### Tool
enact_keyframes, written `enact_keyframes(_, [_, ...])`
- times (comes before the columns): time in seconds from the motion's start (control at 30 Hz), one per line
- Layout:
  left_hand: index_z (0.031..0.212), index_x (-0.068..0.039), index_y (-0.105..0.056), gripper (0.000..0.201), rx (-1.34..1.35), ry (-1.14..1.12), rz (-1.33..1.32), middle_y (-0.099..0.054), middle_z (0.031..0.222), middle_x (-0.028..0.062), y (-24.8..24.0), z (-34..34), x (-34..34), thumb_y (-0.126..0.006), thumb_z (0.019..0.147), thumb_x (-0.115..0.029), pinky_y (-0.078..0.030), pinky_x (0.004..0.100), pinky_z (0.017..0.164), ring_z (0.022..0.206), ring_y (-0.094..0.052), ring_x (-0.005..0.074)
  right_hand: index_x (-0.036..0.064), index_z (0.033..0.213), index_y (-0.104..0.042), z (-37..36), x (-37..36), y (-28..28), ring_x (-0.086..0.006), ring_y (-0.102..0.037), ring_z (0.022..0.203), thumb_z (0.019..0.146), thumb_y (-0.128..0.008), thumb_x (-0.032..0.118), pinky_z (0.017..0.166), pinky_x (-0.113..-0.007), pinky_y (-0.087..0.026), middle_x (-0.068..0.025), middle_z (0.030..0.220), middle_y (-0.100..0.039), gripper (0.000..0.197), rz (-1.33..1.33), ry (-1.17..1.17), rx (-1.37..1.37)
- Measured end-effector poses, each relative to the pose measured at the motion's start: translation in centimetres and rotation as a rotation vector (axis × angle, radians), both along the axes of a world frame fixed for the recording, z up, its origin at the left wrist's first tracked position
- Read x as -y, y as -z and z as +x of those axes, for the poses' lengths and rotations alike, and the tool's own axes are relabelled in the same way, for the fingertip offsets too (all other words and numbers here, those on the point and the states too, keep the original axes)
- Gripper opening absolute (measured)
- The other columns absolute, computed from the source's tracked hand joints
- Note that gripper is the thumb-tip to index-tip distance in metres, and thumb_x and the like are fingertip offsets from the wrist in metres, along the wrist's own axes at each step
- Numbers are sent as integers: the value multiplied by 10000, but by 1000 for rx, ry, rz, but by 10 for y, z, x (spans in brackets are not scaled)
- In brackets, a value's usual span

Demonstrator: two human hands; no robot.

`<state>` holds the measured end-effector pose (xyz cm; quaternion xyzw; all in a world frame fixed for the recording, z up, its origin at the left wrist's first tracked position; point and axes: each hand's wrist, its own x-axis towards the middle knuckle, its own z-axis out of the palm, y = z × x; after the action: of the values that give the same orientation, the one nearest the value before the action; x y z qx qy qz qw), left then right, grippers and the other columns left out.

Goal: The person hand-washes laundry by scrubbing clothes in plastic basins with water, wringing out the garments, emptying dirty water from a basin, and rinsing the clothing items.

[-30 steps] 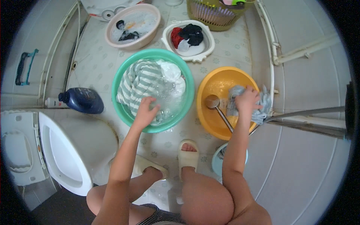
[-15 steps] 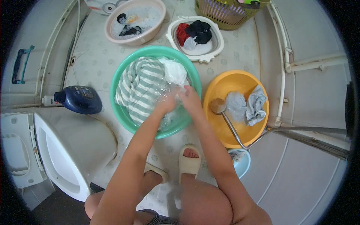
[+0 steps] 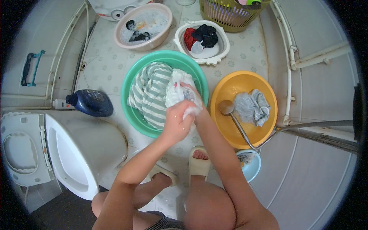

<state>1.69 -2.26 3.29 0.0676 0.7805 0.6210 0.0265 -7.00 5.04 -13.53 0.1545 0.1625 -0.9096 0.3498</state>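
Over the near right part of a green basin [image 3: 127, 105], both of my hands grip a wet white cloth garment [image 3: 174, 96] whose exact kind I cannot make out. My left hand [image 3: 177, 122] is closed round a bunched end of it, with white cloth poking out past the fingers. Just beyond and to the right, my right hand [image 3: 194, 97] is wrapped on the same cloth, its fingers partly covered by folds. A small red mark shows on the cloth. Beside it in the basin lies a green-and-white striped cloth [image 3: 150, 96] in a folded heap.
An orange basin [image 3: 218, 134] at right holds grey cloth and a shower head [image 3: 226, 107]. A small blue basin [image 3: 251, 173] sits nearer. Beyond are a pink basin [image 3: 163, 36] of suds, a white tub [image 3: 224, 53] and a basket [image 3: 230, 19]. A blue bottle [image 3: 93, 103] and toilet [image 3: 92, 142] stand left.
Both hands have risen from the water in the green basin toward me, bringing up the white garment, now bunched between them. The view has shifted slightly.
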Motion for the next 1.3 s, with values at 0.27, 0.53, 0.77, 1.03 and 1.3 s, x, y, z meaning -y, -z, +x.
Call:
enact_keyframes(0.27, [878,-49,-603,149,-26,-194,-849,-584,858,171,76,-21,100,-514,765,-89,-465,433,683,813,-568,363,-58,1066,-551,23,-18,-68,-273,-585,941,807,-600,302,825,-363,-451,-165,960,-615,446,1061,-5,-432])
enact_keyframes(0.53, [1062,-101,-550,321,-36,0,-847,-463,1065,163,124,-23,70,-541,743,-74,-470,436,746,954,-509,353,47,1320,-344,24,-19,-2,-427,-526,1011,817,-556,274,890,-403,-430,-323,1313,-300,592,1809,-454,-1054])
enact_keyframes(0.77, [1202,-144,-475,436,99,169,-1139,-475,1163,165,202,-59,50,-535,771,-177,-483,444,776,979,-514,356,61,1235,-437,13,12,22,-426,-507,1012,813,-447,100,870,-443,-436,-270,1248,-390,423,1888,-634,-970])
enact_keyframes(1.03, [909,-39,-595,283,-28,270,-442,-503,939,137,78,-75,98,-527,650,53,-466,363,769,928,-536,314,62,1175,-470,23,-31,-31,-419,-519,1006,660,-707,164,888,-436,-437,-233,1196,-420,576,1626,-374,-1215])
enact_keyframes(1.3, [842,-27,-558,234,-553,95,-352,-509,876,103,-142,-51,102,-532,626,59,-454,296,644,767,-539,252,45,1070,-569,-16,-25,-153,-219,-582,936,586,-773,150,838,-307,-442,-129,1008,-613,536,1067,-234,-1219])
